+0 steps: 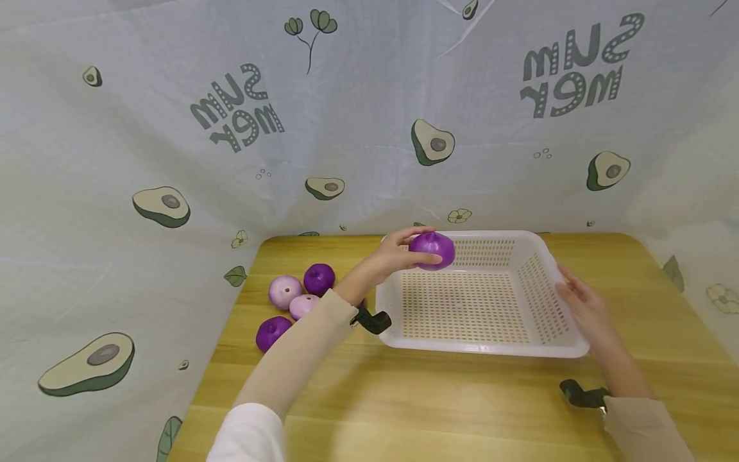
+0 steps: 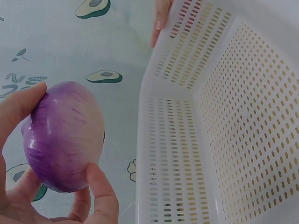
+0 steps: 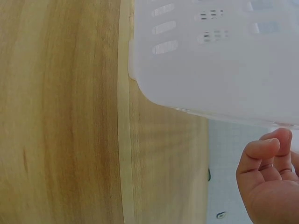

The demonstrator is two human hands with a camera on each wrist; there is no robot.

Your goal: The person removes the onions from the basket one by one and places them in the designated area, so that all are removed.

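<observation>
In my left hand I hold a purple onion, raised over the back left part of a white plastic basket. The left wrist view shows thumb and fingers spread round this onion, its skin fading from purple to pale. My right hand is at the basket's right rim, thumb at the edge and fingers along the outside. In the right wrist view the fingers of this hand are bent, with fingertips right at the rim. The basket's perforated floor shows bare.
Left of the basket lie two dark purple onions and two pale ones, partly behind my left forearm. The wooden table meets a cloth printed with avocados at its back and sides.
</observation>
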